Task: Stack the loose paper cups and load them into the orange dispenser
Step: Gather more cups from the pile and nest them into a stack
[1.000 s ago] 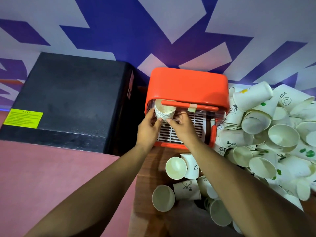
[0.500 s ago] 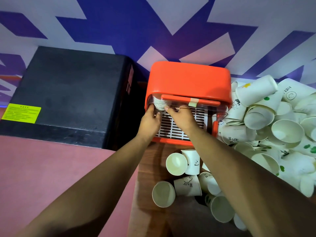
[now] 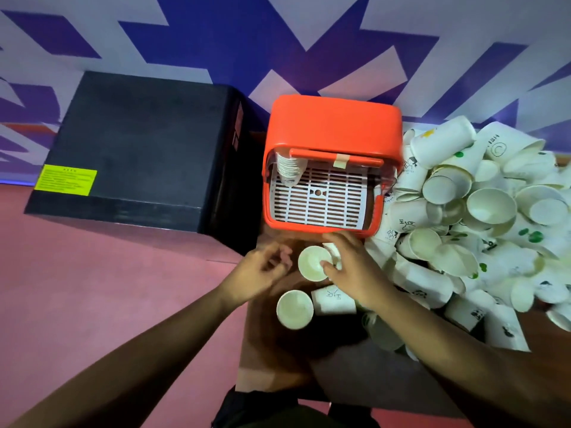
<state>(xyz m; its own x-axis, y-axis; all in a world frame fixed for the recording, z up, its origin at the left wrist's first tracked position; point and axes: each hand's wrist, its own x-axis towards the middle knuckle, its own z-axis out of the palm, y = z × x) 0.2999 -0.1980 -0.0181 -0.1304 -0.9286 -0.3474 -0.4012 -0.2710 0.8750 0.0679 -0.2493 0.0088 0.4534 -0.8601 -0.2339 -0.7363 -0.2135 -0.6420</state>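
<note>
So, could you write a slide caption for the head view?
Right hand grips a loose paper cup in front of the orange dispenser, which holds one short stack.

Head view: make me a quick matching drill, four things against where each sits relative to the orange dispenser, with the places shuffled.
Things
1. Nested stack of white paper cups
2. Black rectangular box with a yellow label
3. Big heap of loose white paper cups
4. Single white paper cup gripped by the right hand

Places
A. Left of the orange plastic dispenser
B. Just in front of the dispenser
C. Inside the dispenser, at its left side
D. Right of the dispenser

Pairs: 1-C, 2-A, 3-D, 4-B
</note>
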